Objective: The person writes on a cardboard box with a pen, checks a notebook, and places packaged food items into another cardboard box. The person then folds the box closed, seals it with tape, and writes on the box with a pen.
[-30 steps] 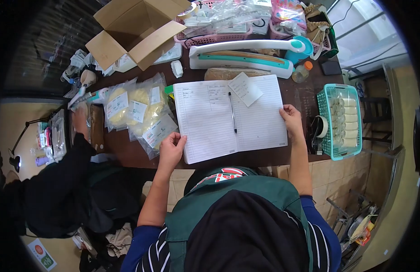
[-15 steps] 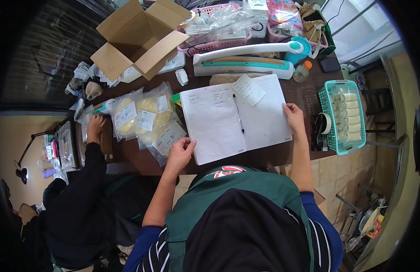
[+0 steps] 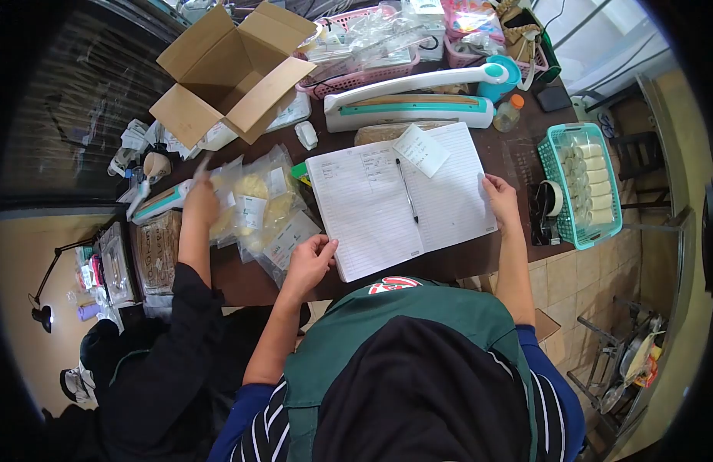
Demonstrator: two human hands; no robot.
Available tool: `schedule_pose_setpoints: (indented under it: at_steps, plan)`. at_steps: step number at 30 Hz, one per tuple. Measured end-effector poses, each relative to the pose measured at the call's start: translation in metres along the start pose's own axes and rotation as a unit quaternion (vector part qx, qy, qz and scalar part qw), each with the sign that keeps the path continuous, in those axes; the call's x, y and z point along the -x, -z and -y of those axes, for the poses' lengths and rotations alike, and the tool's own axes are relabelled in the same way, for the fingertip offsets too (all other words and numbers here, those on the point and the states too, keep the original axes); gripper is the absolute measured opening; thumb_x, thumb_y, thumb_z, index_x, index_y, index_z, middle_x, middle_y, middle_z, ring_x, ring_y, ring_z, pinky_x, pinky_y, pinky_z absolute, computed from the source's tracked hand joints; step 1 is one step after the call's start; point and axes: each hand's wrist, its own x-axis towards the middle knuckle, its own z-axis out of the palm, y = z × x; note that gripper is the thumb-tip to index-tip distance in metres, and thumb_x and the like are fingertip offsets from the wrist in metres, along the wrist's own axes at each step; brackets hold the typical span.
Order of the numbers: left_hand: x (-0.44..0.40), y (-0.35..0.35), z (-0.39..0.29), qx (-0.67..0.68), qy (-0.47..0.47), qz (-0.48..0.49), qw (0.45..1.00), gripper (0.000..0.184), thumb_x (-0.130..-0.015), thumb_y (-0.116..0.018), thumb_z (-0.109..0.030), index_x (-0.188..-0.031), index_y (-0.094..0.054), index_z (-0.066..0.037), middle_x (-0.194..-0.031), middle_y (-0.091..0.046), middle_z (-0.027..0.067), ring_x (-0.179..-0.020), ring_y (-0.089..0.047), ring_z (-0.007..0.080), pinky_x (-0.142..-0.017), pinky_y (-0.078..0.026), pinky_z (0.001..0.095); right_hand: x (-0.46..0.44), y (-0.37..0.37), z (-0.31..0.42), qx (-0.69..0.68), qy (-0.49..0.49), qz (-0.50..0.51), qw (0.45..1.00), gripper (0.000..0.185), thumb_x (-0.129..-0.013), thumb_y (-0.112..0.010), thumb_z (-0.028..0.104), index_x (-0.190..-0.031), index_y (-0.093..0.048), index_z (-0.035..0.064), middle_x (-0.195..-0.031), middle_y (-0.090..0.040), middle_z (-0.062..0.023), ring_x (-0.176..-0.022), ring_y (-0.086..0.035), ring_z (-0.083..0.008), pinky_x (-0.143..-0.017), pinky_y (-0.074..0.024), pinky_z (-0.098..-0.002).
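Note:
An open lined notebook (image 3: 372,223) lies in front of me, with handwriting at the top of its left page. My left hand (image 3: 310,262) pinches its lower left edge between thumb and fingers. At the right edge, my right hand (image 3: 501,202) grips the page side, thumb on top. A black pen (image 3: 407,192) rests along the inner part of the right page. Above it lies a small white paper slip (image 3: 422,150) with writing. Left of the notebook are several clear bags of pale yellow food (image 3: 252,212) with white labels.
A co-worker's hand (image 3: 202,199) reaches over the bags. Behind stand an open cardboard box (image 3: 241,77), a white-and-teal bag sealer (image 3: 410,112) and a pink basket (image 3: 364,80). On the right are a tape roll (image 3: 553,198), an orange-capped bottle (image 3: 508,115) and a teal basket (image 3: 584,239) of pale rolls.
The co-worker's hand has moved right, from the far left of the table to the bagged food, and is blurred. My hands stay at the notebook's edges; the view has shifted slightly.

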Motion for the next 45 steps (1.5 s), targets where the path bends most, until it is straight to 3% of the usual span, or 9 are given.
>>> schedule_pose_setpoints:
  at_steps: [26,28,30,32,34,36,40,42,45]
  plan:
    - [0.007,0.0,-0.011,-0.007,-0.024,0.009,1.0,0.03,-0.087,-0.059,-0.024,-0.097,-0.061,0.004,-0.069,-0.061,0.0037,-0.06,-0.056,0.0089,-0.054,-0.045,0.0234,0.008,0.0,-0.004,0.032,0.017,-0.009,0.999,0.035,-0.084,-0.063,0.017,-0.111,-0.059,-0.0044,-0.088,-0.064,-0.0067,-0.078,-0.057,-0.0113,-0.071,-0.0451,-0.0247]
    - [0.012,-0.001,-0.024,0.033,-0.039,0.03,0.998,0.033,-0.088,-0.058,-0.024,-0.105,-0.059,0.004,-0.076,-0.063,0.0056,-0.067,-0.059,0.0122,-0.063,-0.048,0.0246,0.009,-0.001,-0.001,0.047,0.018,-0.015,0.999,0.035,-0.084,-0.063,0.017,-0.111,-0.058,-0.0046,-0.089,-0.064,-0.007,-0.079,-0.057,-0.0115,-0.072,-0.0451,-0.0246]
    - [0.023,-0.011,-0.044,0.054,-0.187,0.068,0.979,0.039,-0.09,-0.055,-0.025,-0.117,-0.053,0.002,-0.096,-0.062,0.0116,-0.084,-0.06,0.0181,-0.078,-0.048,0.0289,0.01,-0.002,0.002,0.034,0.012,-0.011,0.999,0.035,-0.085,-0.063,0.021,-0.109,-0.06,-0.0047,-0.09,-0.065,-0.0077,-0.08,-0.057,-0.0123,-0.072,-0.0453,-0.0257]
    - [0.029,-0.018,-0.077,-0.097,-0.304,0.17,0.932,0.046,-0.092,-0.05,-0.027,-0.132,-0.043,-0.006,-0.129,-0.045,0.0156,-0.117,-0.044,0.0271,-0.099,-0.034,0.0346,0.008,-0.003,-0.006,0.019,0.014,0.001,1.0,0.037,-0.086,-0.061,0.025,-0.108,-0.06,-0.0047,-0.092,-0.065,-0.0084,-0.081,-0.057,-0.0126,-0.073,-0.0452,-0.0261]
    - [0.014,-0.041,-0.086,-0.099,-0.392,0.267,0.875,0.047,-0.089,-0.053,-0.024,-0.132,-0.044,-0.006,-0.133,-0.043,0.0168,-0.118,-0.044,0.0331,-0.1,-0.034,0.0392,0.006,-0.007,-0.003,0.002,0.028,0.02,0.999,0.039,-0.087,-0.059,0.029,-0.107,-0.061,-0.0047,-0.093,-0.065,-0.0091,-0.082,-0.058,-0.0129,-0.074,-0.0451,-0.0265]
    - [-0.006,-0.051,-0.086,-0.195,-0.441,0.159,0.862,0.042,-0.085,-0.058,-0.019,-0.124,-0.05,-0.004,-0.125,-0.051,0.0176,-0.115,-0.046,0.0366,-0.099,-0.035,0.0429,0.008,-0.009,0.002,0.02,0.013,0.015,1.0,0.047,-0.09,-0.054,0.038,-0.107,-0.061,-0.0051,-0.096,-0.065,-0.01,-0.086,-0.057,-0.0135,-0.078,-0.0444,-0.0266]
    - [-0.065,0.016,-0.135,-0.24,-0.511,-0.284,0.775,0.027,-0.082,-0.06,-0.011,-0.107,-0.058,-0.001,-0.108,-0.06,0.0189,-0.107,-0.053,0.0366,-0.093,-0.04,0.0432,0.022,0.004,0.022,-0.051,-0.037,0.061,0.996,0.056,-0.092,-0.048,0.043,-0.116,-0.056,-0.0062,-0.104,-0.063,-0.0121,-0.096,-0.056,-0.0146,-0.083,-0.0432,-0.0269]
    - [-0.098,0.067,-0.156,-0.286,-0.488,-0.366,0.739,0.026,-0.084,-0.056,-0.011,-0.107,-0.058,-0.001,-0.107,-0.06,0.0187,-0.106,-0.054,0.0348,-0.093,-0.041,0.0423,0.027,0.005,0.026,-0.077,-0.03,0.029,0.996,0.057,-0.093,-0.047,0.042,-0.12,-0.052,-0.0075,-0.112,-0.06,-0.0142,-0.101,-0.055,-0.0176,-0.087,-0.0423,-0.0296]
    - [-0.147,0.123,-0.168,-0.395,-0.294,-0.344,0.8,0.039,-0.084,-0.058,-0.03,-0.109,-0.056,0.0,-0.11,-0.058,0.0196,-0.105,-0.055,0.0344,-0.09,-0.044,0.0413,0.036,0.01,0.036,0.03,-0.064,-0.031,0.997,0.058,-0.093,-0.047,0.042,-0.122,-0.049,-0.0077,-0.119,-0.055,-0.0158,-0.106,-0.053,-0.0205,-0.091,-0.0406,-0.0323]
